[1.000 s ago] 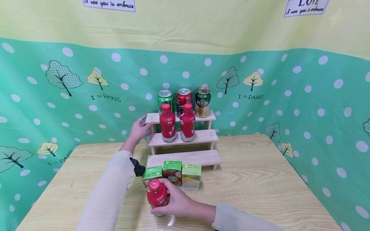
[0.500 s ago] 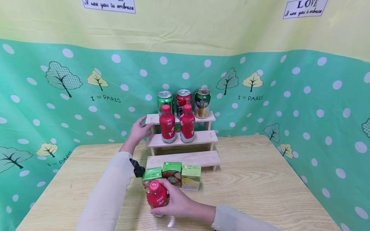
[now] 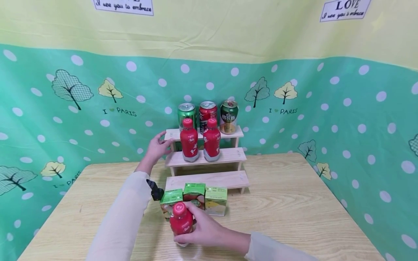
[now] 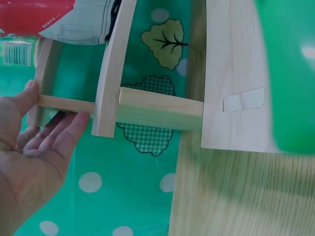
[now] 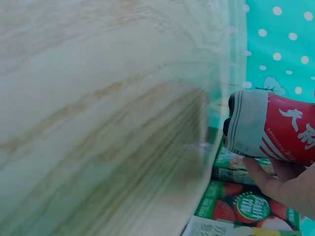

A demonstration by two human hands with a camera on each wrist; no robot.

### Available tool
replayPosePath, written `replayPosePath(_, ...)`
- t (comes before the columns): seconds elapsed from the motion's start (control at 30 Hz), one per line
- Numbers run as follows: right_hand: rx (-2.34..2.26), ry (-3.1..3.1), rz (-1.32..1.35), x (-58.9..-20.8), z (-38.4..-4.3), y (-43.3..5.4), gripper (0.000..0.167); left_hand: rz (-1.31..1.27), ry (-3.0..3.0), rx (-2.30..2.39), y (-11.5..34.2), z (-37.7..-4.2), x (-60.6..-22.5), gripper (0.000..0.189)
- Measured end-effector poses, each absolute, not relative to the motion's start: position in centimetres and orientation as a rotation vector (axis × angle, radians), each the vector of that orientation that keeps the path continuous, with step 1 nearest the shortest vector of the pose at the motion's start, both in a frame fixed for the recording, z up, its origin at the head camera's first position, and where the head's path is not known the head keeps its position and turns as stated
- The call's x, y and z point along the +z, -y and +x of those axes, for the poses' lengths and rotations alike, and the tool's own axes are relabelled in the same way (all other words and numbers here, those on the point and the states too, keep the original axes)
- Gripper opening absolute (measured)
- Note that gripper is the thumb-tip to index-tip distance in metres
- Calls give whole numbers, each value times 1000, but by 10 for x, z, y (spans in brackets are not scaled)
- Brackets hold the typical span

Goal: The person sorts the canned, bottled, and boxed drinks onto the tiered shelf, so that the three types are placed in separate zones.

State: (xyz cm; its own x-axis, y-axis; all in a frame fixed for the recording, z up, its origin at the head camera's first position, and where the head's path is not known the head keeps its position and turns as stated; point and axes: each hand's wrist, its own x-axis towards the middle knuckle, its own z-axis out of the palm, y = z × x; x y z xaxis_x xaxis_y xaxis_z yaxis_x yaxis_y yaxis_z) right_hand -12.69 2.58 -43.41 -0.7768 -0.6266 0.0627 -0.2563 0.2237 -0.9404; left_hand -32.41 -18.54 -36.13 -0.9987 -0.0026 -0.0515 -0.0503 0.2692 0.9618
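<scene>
My right hand holds a red drink bottle upright, thumb and fingers around its body, in front of the juice boxes. In the right wrist view the bottle's grey base appears raised off the tabletop. My left hand grips the left end of the three-tier wooden stand; the left wrist view shows the thumb on the top board's edge and the fingers under it against the leg. Two more red bottles, one left and one right, stand on the middle tier.
On the top tier are a green can, a red can and a dark green can. Before the bottom tier, on the wooden table, stand a left box, a middle box and a yellow-green box. A polka-dot cloth hangs behind.
The right hand and its bottle have shifted slightly to the right over the last half second. My left hand stays at the stand's end; the other bottles, cans and boxes have not moved.
</scene>
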Motion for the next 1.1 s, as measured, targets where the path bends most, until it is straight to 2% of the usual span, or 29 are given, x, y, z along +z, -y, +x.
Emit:
replayPosePath(0.8, -1457, -2241, -722, -403, -109, -64, 71, -36, -2477, 1871, 187, -324, -361, 72)
replayPosePath(1.1, -1454, -2226, -862, -395, -107, -80, 69, -35, -2475, 1871, 186, -321, -360, 73)
